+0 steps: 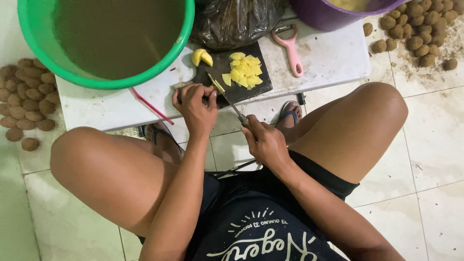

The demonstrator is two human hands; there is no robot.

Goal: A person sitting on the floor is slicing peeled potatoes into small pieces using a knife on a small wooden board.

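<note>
My left hand (195, 106) presses down on a piece of peeled potato at the near left edge of a dark cutting board (217, 65). My right hand (263, 142) grips the handle of a knife (226, 96), whose blade slants up to the fingers of my left hand. A pile of yellow potato chunks (245, 71) lies on the board's right side. Two larger yellow pieces (202, 57) rest at the board's far left corner.
The board sits on a low white table (328, 58). A green basin of murky water (106, 34) stands at the left, a purple tub (333, 12) at the right, a dark plastic bag (237, 19) between. A pink peeler (291, 50) lies nearby. Unpeeled potatoes (24, 101) (418, 29) heap on the floor.
</note>
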